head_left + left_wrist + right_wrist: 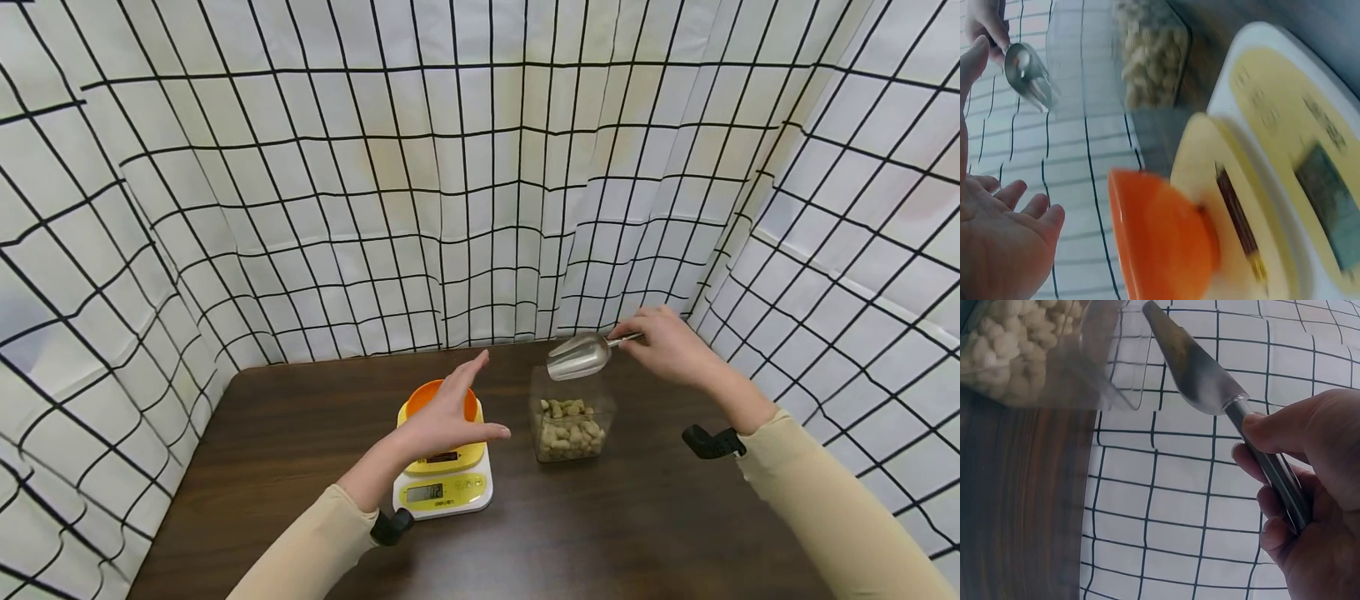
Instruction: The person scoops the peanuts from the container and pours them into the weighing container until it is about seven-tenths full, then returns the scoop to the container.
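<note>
My right hand (663, 346) grips the handle of a metal scoop (579, 357), whose bowl hangs above a clear plastic container (573, 429). Pale, peanut-like pieces (1013, 344) fill the container's lower part. In the right wrist view the thumb and fingers wrap the scoop's handle (1272, 469). Over a yellow and white kitchen scale (446, 496) hovers my left hand (438, 421), fingers extended, thumb spread apart, holding nothing. An orange bowl (1163, 240) sits on the scale's platform, partly hidden by that hand in the head view. The scale's display is lit, its digits hard to read.
A dark wooden table (300, 450) carries the scale on the left and the container to its right. White curtains with a black grid (480, 208) enclose the table at the back and both sides. Each wrist wears a black strap-mounted device (708, 442).
</note>
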Motion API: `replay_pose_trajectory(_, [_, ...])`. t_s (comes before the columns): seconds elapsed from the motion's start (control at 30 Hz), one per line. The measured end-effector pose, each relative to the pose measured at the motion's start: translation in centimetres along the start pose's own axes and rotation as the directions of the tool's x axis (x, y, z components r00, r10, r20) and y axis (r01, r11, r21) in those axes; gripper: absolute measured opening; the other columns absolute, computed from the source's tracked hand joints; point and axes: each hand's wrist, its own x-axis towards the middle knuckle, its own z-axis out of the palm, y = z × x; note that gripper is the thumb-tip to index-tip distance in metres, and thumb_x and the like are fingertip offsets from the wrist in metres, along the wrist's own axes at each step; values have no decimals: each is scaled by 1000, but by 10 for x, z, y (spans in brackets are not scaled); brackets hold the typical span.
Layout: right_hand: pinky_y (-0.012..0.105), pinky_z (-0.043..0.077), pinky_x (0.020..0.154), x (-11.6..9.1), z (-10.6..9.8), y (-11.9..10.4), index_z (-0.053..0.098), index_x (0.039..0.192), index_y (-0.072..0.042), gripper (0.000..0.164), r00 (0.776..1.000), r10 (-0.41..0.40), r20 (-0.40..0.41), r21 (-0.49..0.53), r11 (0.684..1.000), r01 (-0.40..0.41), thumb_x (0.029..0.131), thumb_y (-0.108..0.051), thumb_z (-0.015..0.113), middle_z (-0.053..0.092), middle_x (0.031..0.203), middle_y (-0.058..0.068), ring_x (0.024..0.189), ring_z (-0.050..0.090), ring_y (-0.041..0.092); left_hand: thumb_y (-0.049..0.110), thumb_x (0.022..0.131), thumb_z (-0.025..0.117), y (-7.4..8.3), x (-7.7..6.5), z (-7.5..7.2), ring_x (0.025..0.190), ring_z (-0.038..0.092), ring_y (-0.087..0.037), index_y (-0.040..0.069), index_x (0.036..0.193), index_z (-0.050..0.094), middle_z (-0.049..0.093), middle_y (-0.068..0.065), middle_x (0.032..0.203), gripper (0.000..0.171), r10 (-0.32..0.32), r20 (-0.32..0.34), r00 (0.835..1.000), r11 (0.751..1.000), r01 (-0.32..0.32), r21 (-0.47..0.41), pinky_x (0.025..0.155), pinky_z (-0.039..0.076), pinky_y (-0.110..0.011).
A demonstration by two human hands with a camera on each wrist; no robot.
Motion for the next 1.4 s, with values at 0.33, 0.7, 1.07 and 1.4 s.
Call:
replay_pose_trajectory(0.33, [46,37,83,-1,7,3,77,111,-11,17,997,-71,42,-50,996,73,97,-7,69,69,108,7,97,51,28,58,81,81,5,31,46,156,9,-25,35,165,3,7,0,171,117,-66,39,997,992,70,-109,118,25,-57])
replay_pose_trajectory(0.7, [47,44,84,8,20,-6,79,103,-14,13,988,-126,94,-201,969,143,94,-7,73,68,100,3,96,54,29,52,85,81,3,53,70,156,6,-31,38,164,-3,6,-1,171,116,-107,53,993,982,114,-151,118,22,-61])
replay_pose_trajectory(1.07, [38,45,73,17,38,-27,81,98,-11,12,966,-230,122,-460,849,260,93,-3,72,66,90,6,78,47,24,42,88,81,3,61,75,152,25,-24,33,165,5,19,1,169,109,-63,54,997,984,71,-165,116,32,-54])
replay_pose_trajectory(1.4, [38,43,74,23,47,-14,80,105,-12,17,954,-212,210,-302,914,269,94,-2,71,60,90,2,81,42,20,43,86,83,2,65,78,151,27,-21,31,165,7,22,2,167,110,-58,43,997,982,65,-176,115,34,-51])
